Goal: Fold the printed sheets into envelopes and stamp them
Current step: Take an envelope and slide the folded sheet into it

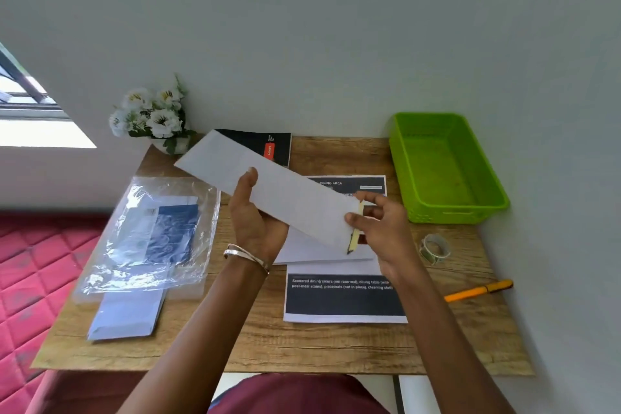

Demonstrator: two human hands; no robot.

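1. My left hand [256, 225] grips a long white envelope [268, 193], thumb on its front, fingers curled behind; it's held tilted, up off the wooden table [268, 343].
2. My right hand [383, 228] pinches the envelope's near end betw thumb and fingers, right at a yellowish strip [357, 228] along that edge.
3. Envelope = smooth matte paper, narrow rectangle.
4. Under both hands: printed sheets [342, 299], white w/ dark blocks. Readable: "DINING AREA", "Scattered dining chairs (not returned)", "post-meal stains), placemats (not in place)".
5. Left of left hand: crinkly clear plastic bag [148, 232] over blue-printed paper; more white envelopes [127, 316] poke out below it.
6. Right of right hand: lime green plastic basket [447, 168], a small tape roll [434, 248], an orange pen [479, 291].
7. Beyond left hand: black booklet w/ red label [268, 144], text too small; white flowers [151, 114].
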